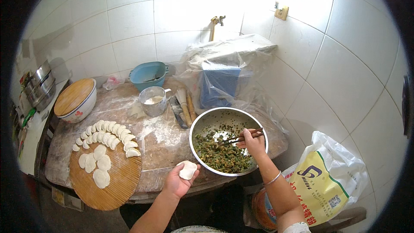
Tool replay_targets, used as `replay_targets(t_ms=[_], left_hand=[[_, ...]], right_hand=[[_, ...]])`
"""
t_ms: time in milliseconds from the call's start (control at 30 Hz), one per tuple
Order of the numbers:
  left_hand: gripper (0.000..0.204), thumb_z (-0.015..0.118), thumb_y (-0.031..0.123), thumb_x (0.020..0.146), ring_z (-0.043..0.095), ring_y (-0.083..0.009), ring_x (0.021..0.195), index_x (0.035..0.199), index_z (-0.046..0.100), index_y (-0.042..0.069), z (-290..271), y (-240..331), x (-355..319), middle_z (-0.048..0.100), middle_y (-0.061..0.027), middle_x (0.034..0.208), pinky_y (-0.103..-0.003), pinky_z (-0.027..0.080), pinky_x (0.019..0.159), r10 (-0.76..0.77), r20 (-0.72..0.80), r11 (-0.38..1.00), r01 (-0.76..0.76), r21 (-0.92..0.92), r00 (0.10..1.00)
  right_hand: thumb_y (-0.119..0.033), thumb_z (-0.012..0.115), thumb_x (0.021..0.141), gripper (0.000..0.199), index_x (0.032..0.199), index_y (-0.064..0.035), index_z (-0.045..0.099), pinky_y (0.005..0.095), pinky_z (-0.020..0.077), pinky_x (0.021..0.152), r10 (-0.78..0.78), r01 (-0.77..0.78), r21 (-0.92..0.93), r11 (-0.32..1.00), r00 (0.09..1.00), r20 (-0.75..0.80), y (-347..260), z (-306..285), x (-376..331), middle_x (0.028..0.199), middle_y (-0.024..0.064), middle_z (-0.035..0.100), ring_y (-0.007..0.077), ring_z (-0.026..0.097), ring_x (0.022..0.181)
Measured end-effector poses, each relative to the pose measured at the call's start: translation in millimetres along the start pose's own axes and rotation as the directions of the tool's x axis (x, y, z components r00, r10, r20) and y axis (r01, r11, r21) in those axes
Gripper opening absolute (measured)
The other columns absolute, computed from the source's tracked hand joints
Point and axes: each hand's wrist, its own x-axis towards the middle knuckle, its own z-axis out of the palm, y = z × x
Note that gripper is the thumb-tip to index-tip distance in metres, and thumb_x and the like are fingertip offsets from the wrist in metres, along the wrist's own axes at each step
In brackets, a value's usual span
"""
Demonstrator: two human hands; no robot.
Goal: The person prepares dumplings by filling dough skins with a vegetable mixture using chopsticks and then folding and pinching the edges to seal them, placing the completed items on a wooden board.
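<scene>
White dough disc (188, 170), left hand (179, 182) cradling it — right hand (252, 142) pinching chopsticks (233, 140), probably wooden

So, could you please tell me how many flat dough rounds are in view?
6: one dough round in the left hand, five on the round wooden board beside the crescent dumplings; overlap may hide more.

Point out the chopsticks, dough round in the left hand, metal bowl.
Chopsticks (233, 141): head view, shafts near the tips.
Dough round (187, 170): head view, middle.
Metal bowl (205, 124): head view, inner wall.
</scene>
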Motion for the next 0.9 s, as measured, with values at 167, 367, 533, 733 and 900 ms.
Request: replay_targets(t_ms=[167,367,533,733,900], left_hand=[[0.032,0.042,0.020,0.093,0.057,-0.0352,0.104,0.112,0.050,-0.004,-17,14,-2,0.058,-0.0204,0.112,-0.046,0.052,0.084,0.042,0.000,0.999,-0.042,0.002,0.999],[0.027,0.042,0.019,0.094,0.057,-0.0356,0.105,0.110,0.049,-0.001,-12,29,-7,0.057,-0.0192,0.112,-0.047,0.050,0.084,0.155,-0.028,0.988,-0.155,0.010,0.987],[0.029,0.042,0.020,0.093,0.057,-0.0379,0.105,0.110,0.050,-0.002,12,30,-4,0.058,-0.0221,0.111,-0.048,0.051,0.085,0.161,0.016,0.987,-0.161,0.008,0.987],[0.036,0.041,0.021,0.094,0.054,-0.0382,0.109,0.120,0.042,-0.004,51,16,15,0.052,-0.0240,0.119,-0.048,0.048,0.091,0.123,0.100,0.991,-0.127,0.035,0.987],[0.031,0.042,0.020,0.094,0.055,-0.0362,0.107,0.116,0.044,-0.002,52,10,16,0.054,-0.0222,0.115,-0.047,0.048,0.090,0.121,0.134,0.991,-0.127,0.037,0.984]], right_hand=[[-0.021,0.052,0.091,0.029,0.090,0.0067,0.059,0.0318,0.0564,0.050,0.109,-0.110,0.085,0.990,0.994,0.011,-8,7,-3,0.077,0.0166,0.064,0.0228,0.066,0.059],[-0.029,0.049,0.093,0.034,0.091,0.0036,0.059,0.0315,0.0581,0.054,0.162,-0.152,0.265,0.952,0.987,-0.017,-2,-4,-5,0.078,0.0146,0.063,0.0215,0.065,0.061],[-0.029,0.048,0.094,0.034,0.091,0.0041,0.058,0.0311,0.0583,0.053,0.185,-0.165,0.434,0.886,0.983,-0.003,-7,-14,-18,0.078,0.0159,0.063,0.0206,0.066,0.061],[-0.030,0.045,0.096,0.034,0.091,0.0023,0.055,0.0307,0.0589,0.054,0.142,-0.081,0.445,0.892,0.984,-0.105,-26,-28,-44,0.077,0.0131,0.060,0.0196,0.066,0.060],[-0.031,0.046,0.095,0.033,0.091,0.0007,0.054,0.0309,0.0584,0.055,0.181,-0.107,0.476,0.873,0.977,-0.113,-16,-39,-51,0.077,0.0126,0.060,0.0201,0.065,0.060]])
